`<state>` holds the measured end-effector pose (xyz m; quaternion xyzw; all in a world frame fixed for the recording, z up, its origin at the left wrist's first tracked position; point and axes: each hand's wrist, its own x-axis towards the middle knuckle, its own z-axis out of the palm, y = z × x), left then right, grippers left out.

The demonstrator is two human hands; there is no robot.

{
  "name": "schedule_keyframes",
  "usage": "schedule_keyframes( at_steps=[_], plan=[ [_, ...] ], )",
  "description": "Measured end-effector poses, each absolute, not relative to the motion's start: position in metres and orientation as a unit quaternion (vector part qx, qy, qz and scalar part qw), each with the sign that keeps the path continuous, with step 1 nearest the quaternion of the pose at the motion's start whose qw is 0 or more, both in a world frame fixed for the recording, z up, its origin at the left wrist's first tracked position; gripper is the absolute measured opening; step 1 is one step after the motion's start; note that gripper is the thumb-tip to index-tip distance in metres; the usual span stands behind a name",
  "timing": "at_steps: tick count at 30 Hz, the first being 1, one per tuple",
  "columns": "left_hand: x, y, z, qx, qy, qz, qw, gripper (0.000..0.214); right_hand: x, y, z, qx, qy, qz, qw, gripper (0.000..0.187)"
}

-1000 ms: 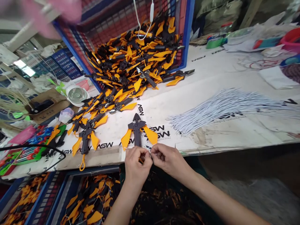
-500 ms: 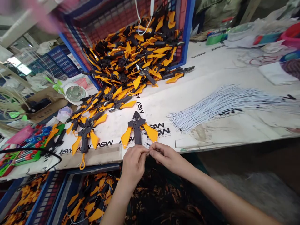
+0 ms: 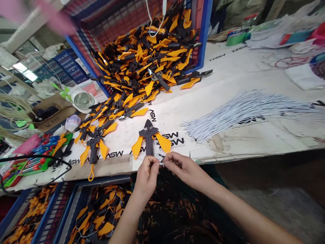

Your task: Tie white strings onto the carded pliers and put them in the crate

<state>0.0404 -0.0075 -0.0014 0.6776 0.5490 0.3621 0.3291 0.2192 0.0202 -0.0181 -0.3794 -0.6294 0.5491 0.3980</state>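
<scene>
White string (image 3: 161, 164): sits at the near edge of the table (image 3: 175, 108), pinched in the closed fingertips of left hand (image 3: 146, 176) and right hand (image 3: 186, 169). Just beyond, black-and-orange toy (image 3: 149, 137); farther right, bundled white strands (image 3: 241, 112); behind, blue crate (image 3: 205, 37) heaped with similar toys (image 3: 162, 66).

Black capital lettering "MSW" (image 3: 114, 154) repeats across the white printed sheet (image 3: 170, 108) covering the bench (image 3: 114, 167), several instances lying near its front edge. Beneath one, small lettering (image 3: 172, 146) ends "Comfort Home"; its beginning is indistinct.
</scene>
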Motion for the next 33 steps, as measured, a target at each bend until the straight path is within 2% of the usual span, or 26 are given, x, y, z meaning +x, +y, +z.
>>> schedule_keyframes(
  at_steps=[2, 5, 7, 9, 12, 15, 20, 24, 26, 28, 31, 33],
  plan=[
    [0.038, -0.006, 0.001, 0.729, 0.527, 0.347, 0.264, 0.017, 0.221, 0.020, -0.020, -0.370, -0.619, 0.569, 0.396, 0.027],
    [0.037, -0.002, 0.005, 0.830, 0.464, 0.294, 0.098, 0.021, 0.220, 0.020, -0.022, -0.370, -0.611, 0.580, 0.391, 0.028],
    [0.037, 0.001, 0.008, 0.866, 0.432, 0.251, -0.005, 0.013, 0.219, 0.020, -0.021, -0.373, -0.617, 0.572, 0.392, 0.028],
    [0.037, 0.004, 0.013, 0.884, 0.417, 0.205, -0.056, 0.014, 0.220, 0.021, -0.019, -0.382, -0.631, 0.550, 0.391, 0.026],
    [0.032, 0.004, 0.021, 0.899, 0.410, 0.138, -0.063, 0.021, 0.225, 0.022, -0.015, -0.406, -0.667, 0.496, 0.379, 0.023],
    [0.022, 0.003, 0.026, 0.899, 0.418, 0.122, -0.039, 0.022, 0.227, 0.019, -0.013, -0.420, -0.686, 0.459, 0.376, 0.021],
    [0.007, 0.015, 0.019, 0.864, 0.463, 0.175, 0.091, 0.024, 0.228, 0.015, -0.015, -0.387, -0.692, 0.459, 0.401, 0.014],
    [0.006, 0.029, 0.012, 0.767, 0.565, 0.261, 0.157, 0.036, 0.270, 0.032, -0.016, -0.411, -0.716, 0.346, 0.446, 0.023],
    [0.014, 0.035, 0.009, 0.722, 0.622, 0.274, 0.131, 0.042, 0.301, 0.049, -0.018, -0.483, -0.726, 0.246, 0.424, 0.021],
    [0.028, 0.041, 0.005, 0.694, 0.681, 0.224, 0.070, 0.045, 0.325, 0.068, -0.019, -0.547, -0.724, 0.162, 0.388, 0.022],
    [0.048, 0.048, 0.000, 0.665, 0.736, 0.126, 0.008, 0.055, 0.337, 0.089, -0.019, -0.551, -0.771, 0.117, 0.299, 0.021],
    [0.050, 0.048, -0.003, 0.655, 0.746, 0.122, 0.007, 0.051, 0.333, 0.095, -0.022, -0.530, -0.802, 0.104, 0.254, 0.020]
  ],
)
